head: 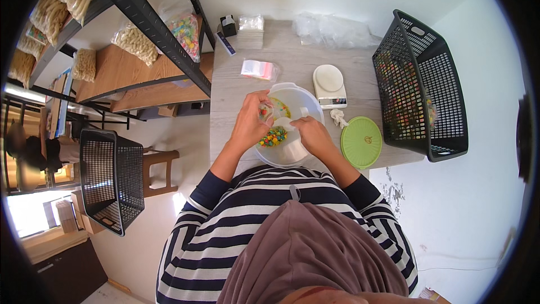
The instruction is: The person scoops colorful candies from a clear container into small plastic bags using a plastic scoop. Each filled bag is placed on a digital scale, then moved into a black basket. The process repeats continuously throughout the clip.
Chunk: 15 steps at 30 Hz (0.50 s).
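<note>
A white plastic tub (312, 107) stands at the table's near edge, with small multicoloured pieces (273, 137) in it. Over its left side my left hand (253, 120) holds a small clear plastic bag (266, 112) with some coloured pieces inside. My right hand (311, 134) is over the tub's right side, its fingers closed on a whitish scoop (283, 124) near the bag's mouth. Behind the tub lies a stack of small clear zip bags (258, 70). A white digital kitchen scale (329, 84) stands to the right, with a crumpled tissue (338, 118) and a green round lid (361, 142) nearer me.
A black plastic basket (441, 93) holding filled bags stands at the table's right. Clear plastic bags (333, 29) and a white stack (251, 31) lie at the back. To the left are a metal-framed shelf (147, 12) with bagged goods and another black basket (99, 177) on a brown stool (162, 171).
</note>
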Motion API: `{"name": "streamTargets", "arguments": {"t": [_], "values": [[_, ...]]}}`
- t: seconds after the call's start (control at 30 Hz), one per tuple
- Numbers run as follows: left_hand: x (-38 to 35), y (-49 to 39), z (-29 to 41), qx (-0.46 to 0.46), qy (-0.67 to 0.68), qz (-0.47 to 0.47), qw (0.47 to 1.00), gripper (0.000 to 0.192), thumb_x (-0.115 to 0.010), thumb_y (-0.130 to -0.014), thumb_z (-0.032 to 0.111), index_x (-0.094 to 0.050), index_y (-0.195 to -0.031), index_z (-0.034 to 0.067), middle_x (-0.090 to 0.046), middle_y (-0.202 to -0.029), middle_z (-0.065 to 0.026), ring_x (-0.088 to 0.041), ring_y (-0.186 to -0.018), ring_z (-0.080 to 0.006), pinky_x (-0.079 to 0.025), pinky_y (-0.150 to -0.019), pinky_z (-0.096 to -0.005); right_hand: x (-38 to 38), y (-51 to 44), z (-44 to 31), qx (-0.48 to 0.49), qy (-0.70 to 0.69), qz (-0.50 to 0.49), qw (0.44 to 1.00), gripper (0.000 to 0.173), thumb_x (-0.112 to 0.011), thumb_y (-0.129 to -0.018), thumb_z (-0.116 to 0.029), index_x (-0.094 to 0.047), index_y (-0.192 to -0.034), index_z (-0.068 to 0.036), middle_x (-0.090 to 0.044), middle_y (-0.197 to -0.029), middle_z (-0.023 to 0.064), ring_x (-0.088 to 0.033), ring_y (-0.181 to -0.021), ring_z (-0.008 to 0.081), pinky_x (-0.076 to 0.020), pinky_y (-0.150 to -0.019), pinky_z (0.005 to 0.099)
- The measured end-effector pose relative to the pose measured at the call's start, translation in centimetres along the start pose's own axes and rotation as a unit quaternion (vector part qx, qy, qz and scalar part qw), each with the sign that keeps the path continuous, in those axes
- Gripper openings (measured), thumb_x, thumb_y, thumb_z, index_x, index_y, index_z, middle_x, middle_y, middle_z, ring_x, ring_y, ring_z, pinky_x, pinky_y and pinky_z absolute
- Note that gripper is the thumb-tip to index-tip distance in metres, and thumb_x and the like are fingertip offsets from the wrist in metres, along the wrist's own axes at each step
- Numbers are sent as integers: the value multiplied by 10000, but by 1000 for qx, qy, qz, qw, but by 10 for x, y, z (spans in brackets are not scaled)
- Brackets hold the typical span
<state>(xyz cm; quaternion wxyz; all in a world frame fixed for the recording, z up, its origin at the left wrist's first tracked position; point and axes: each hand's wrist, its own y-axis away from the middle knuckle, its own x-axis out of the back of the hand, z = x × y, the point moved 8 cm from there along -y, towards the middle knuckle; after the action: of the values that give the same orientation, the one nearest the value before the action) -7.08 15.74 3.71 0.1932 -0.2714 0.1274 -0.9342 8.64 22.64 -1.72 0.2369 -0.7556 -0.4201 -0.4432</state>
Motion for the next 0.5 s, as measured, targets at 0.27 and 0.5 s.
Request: {"name": "streamTargets", "arguments": {"t": [0.27, 0.5], "values": [[-6, 0, 11, -8, -3, 2, 1000, 505, -703, -676, -91, -481, -1105, 57, -564, -1284, -214, -548, -1224, -374, -477, -973, -423, -27, 6, 26, -56, -89, 36, 994, 234, -562, -841, 0, -736, -996, -16, -707, -900, 224, -676, -796, 422, -546, -762, 494], [-7, 1, 10, -2, -4, 0, 1000, 510, -713, -687, -90, -480, -1118, 51, -553, -1298, -230, -580, -1182, -369, -494, -954, -415, -38, 5, 34, -133, -231, 5, 964, 230, -538, -864, 2, -739, -975, -16, -716, -858, 209, -697, -773, 367, -542, -734, 434]]}}
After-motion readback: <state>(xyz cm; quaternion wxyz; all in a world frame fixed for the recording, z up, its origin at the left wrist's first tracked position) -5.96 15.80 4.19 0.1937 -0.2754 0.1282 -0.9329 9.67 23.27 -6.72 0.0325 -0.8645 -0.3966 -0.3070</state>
